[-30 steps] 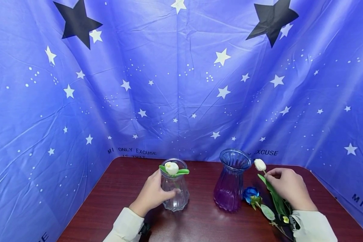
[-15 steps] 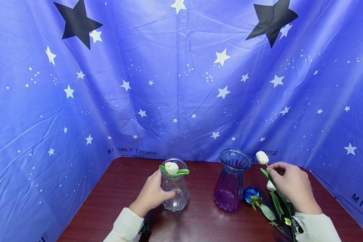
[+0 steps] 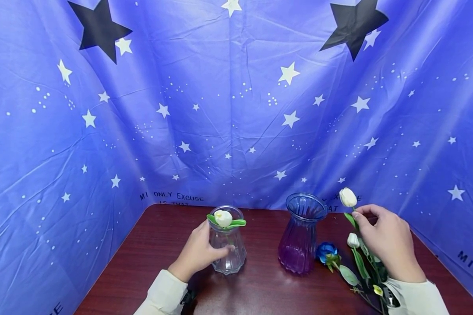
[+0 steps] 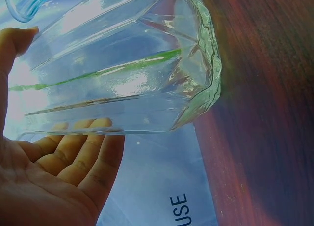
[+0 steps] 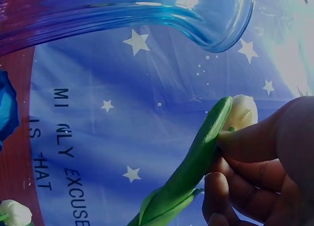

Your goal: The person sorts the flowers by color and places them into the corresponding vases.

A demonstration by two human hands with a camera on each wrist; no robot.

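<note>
While the thumb and fingers of the right hand [image 3: 394,240] pinch a raised white tulip [image 3: 347,197] just below its bloom, near the back right corner of the tabletop [image 3: 260,297], the left hand [image 3: 199,253] grips an upright clear vase [image 3: 238,247] toward the back edge; another tulip [image 3: 223,218] stands inside. Between the hands is a blue-and-purple vase [image 3: 297,245]. Beside it, toward the right edge, lie a blue flower [image 3: 328,253] and a smaller-looking white bloom [image 3: 353,240].

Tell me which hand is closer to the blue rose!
Right. The right hand, pinching a white tulip, is to the right of the blue rose. The left hand is farther off, to its left, holding the clear glass vase.
</note>
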